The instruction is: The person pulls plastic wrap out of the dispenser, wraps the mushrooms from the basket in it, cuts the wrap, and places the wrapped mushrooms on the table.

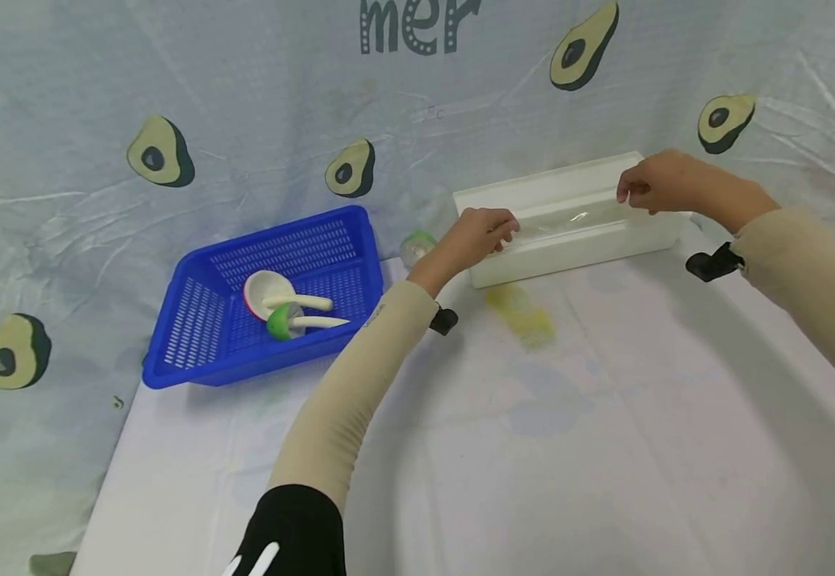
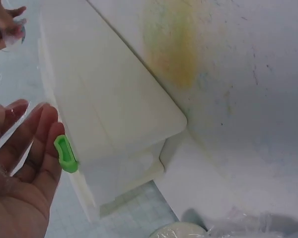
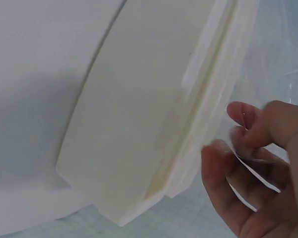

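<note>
A long white cling film box (image 1: 569, 252) lies at the back of the table with its lid up. Clear cling film (image 1: 579, 218) stretches along its opening between my two hands. At the left part of the box, my left hand (image 1: 475, 236) pinches the film; glossy film lines cross its fingers in the left wrist view. A small green slider (image 2: 66, 153) sits on the box edge by these fingers. My right hand (image 1: 665, 182) pinches the film between thumb and fingertips near the box's right end, just above the rim in the head view.
Left of the box stands a blue basket (image 1: 262, 370) with a white ladle (image 1: 269, 288) and a green-and-clear utensil (image 1: 285, 322) inside. A clear round thing with a green edge (image 1: 417, 246) is partly hidden behind my left wrist. A patterned cloth (image 1: 259, 80) hangs behind.
</note>
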`<action>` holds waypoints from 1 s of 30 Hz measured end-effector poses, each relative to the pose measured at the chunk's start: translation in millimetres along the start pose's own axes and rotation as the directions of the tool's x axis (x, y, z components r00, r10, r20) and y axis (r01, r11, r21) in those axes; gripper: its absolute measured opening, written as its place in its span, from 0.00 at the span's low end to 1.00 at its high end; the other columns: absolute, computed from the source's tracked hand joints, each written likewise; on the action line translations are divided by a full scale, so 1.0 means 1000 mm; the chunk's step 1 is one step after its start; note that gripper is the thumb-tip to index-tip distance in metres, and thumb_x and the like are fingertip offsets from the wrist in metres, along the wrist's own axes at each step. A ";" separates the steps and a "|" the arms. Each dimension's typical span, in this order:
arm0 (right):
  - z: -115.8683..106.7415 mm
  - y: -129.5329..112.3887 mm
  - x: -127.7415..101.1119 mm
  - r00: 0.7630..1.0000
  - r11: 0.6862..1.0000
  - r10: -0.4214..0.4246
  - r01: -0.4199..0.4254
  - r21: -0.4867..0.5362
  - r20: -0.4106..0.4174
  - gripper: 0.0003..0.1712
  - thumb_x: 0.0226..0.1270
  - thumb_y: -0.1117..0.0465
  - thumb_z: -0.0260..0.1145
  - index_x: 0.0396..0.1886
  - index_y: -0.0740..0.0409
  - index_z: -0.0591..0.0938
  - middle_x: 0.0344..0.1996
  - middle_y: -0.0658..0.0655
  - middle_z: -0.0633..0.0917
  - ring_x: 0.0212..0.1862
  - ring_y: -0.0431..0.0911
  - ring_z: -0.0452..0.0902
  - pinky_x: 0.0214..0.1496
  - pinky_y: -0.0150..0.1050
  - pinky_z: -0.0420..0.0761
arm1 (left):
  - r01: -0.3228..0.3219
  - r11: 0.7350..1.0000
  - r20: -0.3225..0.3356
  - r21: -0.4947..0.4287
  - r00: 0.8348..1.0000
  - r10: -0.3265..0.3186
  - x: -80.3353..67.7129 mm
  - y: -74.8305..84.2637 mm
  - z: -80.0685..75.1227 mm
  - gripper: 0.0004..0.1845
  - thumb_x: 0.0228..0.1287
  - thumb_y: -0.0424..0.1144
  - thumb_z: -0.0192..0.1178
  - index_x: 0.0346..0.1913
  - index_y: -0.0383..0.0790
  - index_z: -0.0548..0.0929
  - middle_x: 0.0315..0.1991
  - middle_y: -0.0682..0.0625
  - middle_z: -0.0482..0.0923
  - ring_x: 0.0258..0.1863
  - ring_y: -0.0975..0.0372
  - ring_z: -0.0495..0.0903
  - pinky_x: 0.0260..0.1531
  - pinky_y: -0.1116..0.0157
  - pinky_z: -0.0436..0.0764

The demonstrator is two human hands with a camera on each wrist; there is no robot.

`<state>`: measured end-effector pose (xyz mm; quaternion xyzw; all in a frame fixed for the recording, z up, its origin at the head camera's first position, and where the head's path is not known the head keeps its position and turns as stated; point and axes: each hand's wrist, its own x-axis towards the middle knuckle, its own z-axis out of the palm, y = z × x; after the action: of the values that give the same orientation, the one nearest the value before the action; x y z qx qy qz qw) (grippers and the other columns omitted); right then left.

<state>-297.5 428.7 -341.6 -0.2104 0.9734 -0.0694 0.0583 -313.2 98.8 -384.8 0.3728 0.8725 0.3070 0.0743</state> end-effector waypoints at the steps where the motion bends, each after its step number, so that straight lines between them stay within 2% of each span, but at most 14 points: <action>1: -0.001 0.000 0.001 0.999 1.000 -0.002 0.001 -0.028 -0.034 0.10 0.73 0.66 0.58 0.44 0.66 0.83 0.30 0.58 0.82 0.30 0.47 0.78 0.32 0.42 0.78 | 0.008 1.000 -0.021 -0.002 1.000 -0.008 0.000 0.001 0.000 0.16 0.82 0.43 0.48 0.55 0.40 0.83 0.44 0.49 0.83 0.38 0.61 0.84 0.42 0.68 0.82; 4: -0.002 -0.001 0.004 0.997 0.998 -0.007 0.002 -0.069 -0.083 0.12 0.75 0.61 0.59 0.39 0.64 0.86 0.31 0.60 0.83 0.33 0.51 0.77 0.34 0.47 0.77 | 0.028 1.000 -0.083 -0.010 0.996 -0.029 0.000 0.004 0.002 0.16 0.82 0.44 0.48 0.56 0.39 0.83 0.44 0.48 0.83 0.37 0.61 0.84 0.40 0.68 0.82; 8: 0.000 0.000 0.008 0.999 0.997 -0.037 0.035 -0.074 -0.017 0.10 0.74 0.63 0.58 0.40 0.64 0.83 0.38 0.64 0.85 0.36 0.53 0.82 0.41 0.51 0.81 | 0.054 0.998 -0.139 -0.016 0.989 -0.056 0.000 0.007 0.005 0.17 0.82 0.43 0.47 0.56 0.39 0.83 0.43 0.48 0.84 0.36 0.61 0.84 0.40 0.69 0.81; 11: 0.002 0.000 0.005 0.998 0.996 -0.056 0.055 -0.071 -0.008 0.06 0.70 0.67 0.60 0.40 0.64 0.82 0.37 0.62 0.87 0.34 0.49 0.81 0.38 0.48 0.81 | 0.067 0.997 -0.170 -0.024 0.983 -0.070 0.000 0.008 0.007 0.16 0.83 0.42 0.47 0.56 0.39 0.83 0.43 0.47 0.85 0.36 0.60 0.85 0.40 0.69 0.81; 14: 0.000 0.002 -0.001 0.996 0.994 -0.052 0.044 -0.095 -0.078 0.07 0.69 0.70 0.60 0.40 0.65 0.84 0.34 0.61 0.87 0.31 0.46 0.77 0.35 0.44 0.78 | 0.075 0.997 -0.212 -0.028 0.974 -0.079 -0.001 0.008 0.006 0.16 0.83 0.42 0.47 0.55 0.38 0.84 0.44 0.45 0.86 0.37 0.59 0.86 0.40 0.68 0.82; 18: -0.005 0.005 -0.008 0.978 0.992 -0.026 0.000 -0.125 -0.206 0.10 0.69 0.71 0.59 0.37 0.67 0.87 0.28 0.61 0.87 0.24 0.45 0.68 0.26 0.38 0.69 | 0.063 0.998 -0.278 0.002 0.959 -0.060 -0.002 0.005 0.002 0.17 0.82 0.42 0.49 0.56 0.36 0.85 0.47 0.43 0.87 0.41 0.58 0.86 0.44 0.66 0.81; 21: -0.011 0.005 -0.009 0.975 0.994 -0.002 -0.023 -0.110 -0.222 0.10 0.71 0.69 0.61 0.36 0.68 0.87 0.27 0.61 0.86 0.23 0.46 0.66 0.24 0.38 0.65 | 0.048 0.998 -0.312 0.028 0.949 -0.037 -0.004 0.004 -0.001 0.17 0.81 0.42 0.50 0.56 0.35 0.85 0.48 0.44 0.87 0.45 0.57 0.86 0.48 0.63 0.81; 23: -0.014 0.005 -0.010 0.987 0.995 0.016 -0.032 -0.096 -0.157 0.12 0.74 0.65 0.59 0.41 0.68 0.86 0.33 0.64 0.88 0.27 0.51 0.75 0.27 0.41 0.73 | 0.051 0.998 -0.313 0.034 0.949 -0.038 -0.004 0.003 -0.003 0.18 0.81 0.43 0.50 0.56 0.36 0.85 0.49 0.45 0.88 0.47 0.58 0.86 0.50 0.63 0.81; 25: -0.015 0.004 -0.010 0.998 0.997 0.030 -0.034 -0.074 -0.055 0.16 0.77 0.61 0.56 0.51 0.68 0.84 0.42 0.67 0.87 0.37 0.57 0.82 0.35 0.47 0.80 | 0.052 0.998 -0.305 0.027 0.952 -0.041 -0.004 0.002 -0.003 0.18 0.81 0.43 0.50 0.57 0.36 0.85 0.50 0.45 0.87 0.49 0.58 0.85 0.51 0.63 0.80; 28: -0.012 0.000 -0.009 0.992 0.999 0.045 -0.046 0.002 0.115 0.26 0.77 0.58 0.52 0.66 0.71 0.72 0.59 0.75 0.78 0.53 0.65 0.80 0.49 0.56 0.82 | 0.056 0.998 -0.289 0.016 0.956 -0.050 -0.004 0.001 -0.003 0.18 0.82 0.43 0.49 0.58 0.37 0.85 0.51 0.46 0.87 0.51 0.58 0.85 0.53 0.64 0.80; 30: -0.005 -0.004 -0.006 0.988 0.998 0.057 -0.062 0.029 0.145 0.32 0.77 0.53 0.55 0.69 0.74 0.67 0.62 0.78 0.74 0.56 0.67 0.77 0.54 0.60 0.79 | 0.054 0.998 -0.288 0.012 0.956 -0.048 -0.004 0.000 -0.002 0.18 0.82 0.43 0.49 0.58 0.37 0.85 0.50 0.45 0.87 0.51 0.58 0.85 0.54 0.64 0.80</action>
<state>-290.6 428.0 -335.2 -0.1846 0.9712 -0.0686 0.1339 -311.0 94.7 -384.0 0.3023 0.8863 0.3473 -0.0493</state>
